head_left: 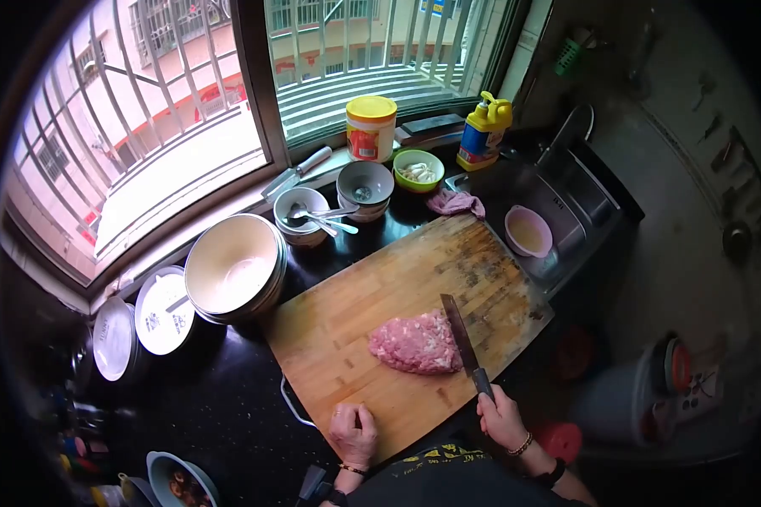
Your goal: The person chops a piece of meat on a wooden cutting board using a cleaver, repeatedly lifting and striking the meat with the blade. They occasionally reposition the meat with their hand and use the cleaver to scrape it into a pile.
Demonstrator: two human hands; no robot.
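Far left on the dark tabletop, two lidded pots sit side by side, and just right of them a stack of big cream bowls stands at the far-left corner of the cutting board. Down at the near left, a bowl of dark food peeks in. The left hand is curled into a loose fist, knuckles pressing down on the near edge of the board, holding nothing. Behind the board, small grey bowls with spoons, a yellow-lidded jar and a green bowl line the windowsill side. Middle of the board: the mound of pink minced meat. The knife has its blade lying against the meat's right side, tip pointing far. The right hand is wrapped tight around the handle at the board's near-right edge. Further right, a pink rag, a yellow bottle and a pink bowl by the sink.
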